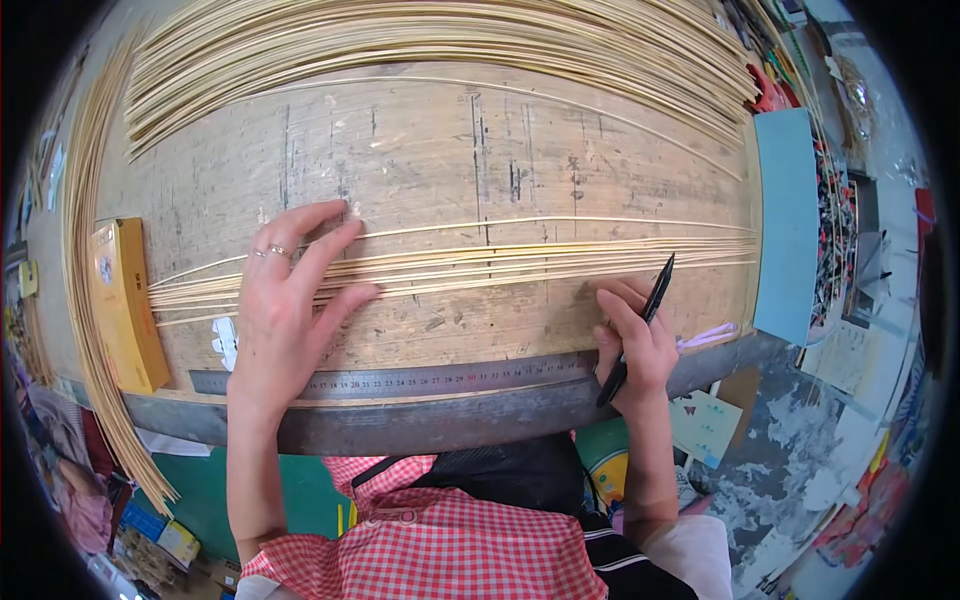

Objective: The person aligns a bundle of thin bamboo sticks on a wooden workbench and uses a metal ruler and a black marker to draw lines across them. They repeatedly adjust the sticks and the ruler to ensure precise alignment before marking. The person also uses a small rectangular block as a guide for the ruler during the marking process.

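Observation:
A row of thin pale bamboo strips (520,262) lies side by side across the wooden table (420,160), with dark marks on some of them. My left hand (285,310), wearing a ring, rests over the left part of the row with its fingers and thumb apart. One strip arcs slightly away from the others at the far side. On the near side of the row, my right hand (645,345) holds a black marker pen (660,285), tip pointing up and away. A metal ruler (420,383) runs along the table's near edge.
A thick pile of strips (430,45) spans the far side. More strips (90,200) hang along the left edge beside a yellow box (140,310). At the right end stands a light blue box (787,225). A purple tie (708,336) lies near the right corner.

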The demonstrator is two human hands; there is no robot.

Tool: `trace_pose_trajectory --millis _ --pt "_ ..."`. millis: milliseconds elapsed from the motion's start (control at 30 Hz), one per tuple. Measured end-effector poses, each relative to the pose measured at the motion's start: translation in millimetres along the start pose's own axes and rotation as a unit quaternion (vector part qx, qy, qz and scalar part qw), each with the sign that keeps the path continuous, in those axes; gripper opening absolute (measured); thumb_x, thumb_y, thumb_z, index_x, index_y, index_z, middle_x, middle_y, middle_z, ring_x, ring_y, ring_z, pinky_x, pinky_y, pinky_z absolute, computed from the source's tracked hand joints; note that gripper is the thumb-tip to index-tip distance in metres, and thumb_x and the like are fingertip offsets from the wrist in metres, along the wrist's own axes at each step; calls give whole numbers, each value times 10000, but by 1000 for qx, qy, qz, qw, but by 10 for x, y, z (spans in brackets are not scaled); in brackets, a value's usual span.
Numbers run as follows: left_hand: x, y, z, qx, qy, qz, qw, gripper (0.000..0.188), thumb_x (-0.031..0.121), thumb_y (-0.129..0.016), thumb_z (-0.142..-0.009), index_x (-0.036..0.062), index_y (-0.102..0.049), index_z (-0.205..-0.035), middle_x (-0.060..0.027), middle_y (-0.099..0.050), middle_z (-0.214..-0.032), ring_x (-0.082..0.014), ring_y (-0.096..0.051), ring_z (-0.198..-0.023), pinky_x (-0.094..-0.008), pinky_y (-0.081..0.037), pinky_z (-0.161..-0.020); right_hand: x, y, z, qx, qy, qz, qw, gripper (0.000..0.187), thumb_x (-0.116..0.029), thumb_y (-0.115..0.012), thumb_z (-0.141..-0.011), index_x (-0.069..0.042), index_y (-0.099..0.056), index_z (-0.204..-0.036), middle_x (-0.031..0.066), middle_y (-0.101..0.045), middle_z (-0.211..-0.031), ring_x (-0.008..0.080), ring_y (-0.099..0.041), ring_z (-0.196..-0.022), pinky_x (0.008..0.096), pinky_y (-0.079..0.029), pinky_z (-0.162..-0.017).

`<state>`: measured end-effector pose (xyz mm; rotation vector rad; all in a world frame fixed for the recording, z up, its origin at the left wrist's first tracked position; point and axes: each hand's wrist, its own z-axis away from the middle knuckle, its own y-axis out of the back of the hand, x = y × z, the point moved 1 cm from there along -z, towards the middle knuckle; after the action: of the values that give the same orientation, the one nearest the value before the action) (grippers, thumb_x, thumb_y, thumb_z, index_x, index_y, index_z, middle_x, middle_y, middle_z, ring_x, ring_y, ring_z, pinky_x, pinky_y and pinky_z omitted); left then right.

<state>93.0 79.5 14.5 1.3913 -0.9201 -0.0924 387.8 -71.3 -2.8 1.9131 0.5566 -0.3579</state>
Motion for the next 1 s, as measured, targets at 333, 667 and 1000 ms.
trace_pose_trajectory --millis 333,667,1000 --pt "-6 -24 -40 17 0 25 1000 508 102 -827 -738 55 -681 -1222 -109 -612 -1295 -314 -587 -1192 -411 -481 -1006 -3 -12 -44 15 26 2 1000 281 21 -711 -767 40 -648 -1041 195 -707 -1084 390 -679 -995 463 -555 -869" --pt "16 1 -57 -20 -21 -17 999 284 82 -790 -766 50 -645 -1008 -103 -601 -1078 -314 -589 -1024 -405 -479 -901 2 -36 10 25 15 8 1000 316 45 -730 -749 33 -652 -1055 187 -692 -1017 381 -674 -959 455 -552 -829" --pt "98 15 -116 -87 -102 -143 981 232 144 -678 -877 57 -528 -1032 -116 -628 -918 -297 -631 -932 -430 -479 -854 17 -47 -8 39 28 17 999 196 19 -698 -836 44 -652 -1025 187 -705 -968 376 -681 -914 454 -554 -822"
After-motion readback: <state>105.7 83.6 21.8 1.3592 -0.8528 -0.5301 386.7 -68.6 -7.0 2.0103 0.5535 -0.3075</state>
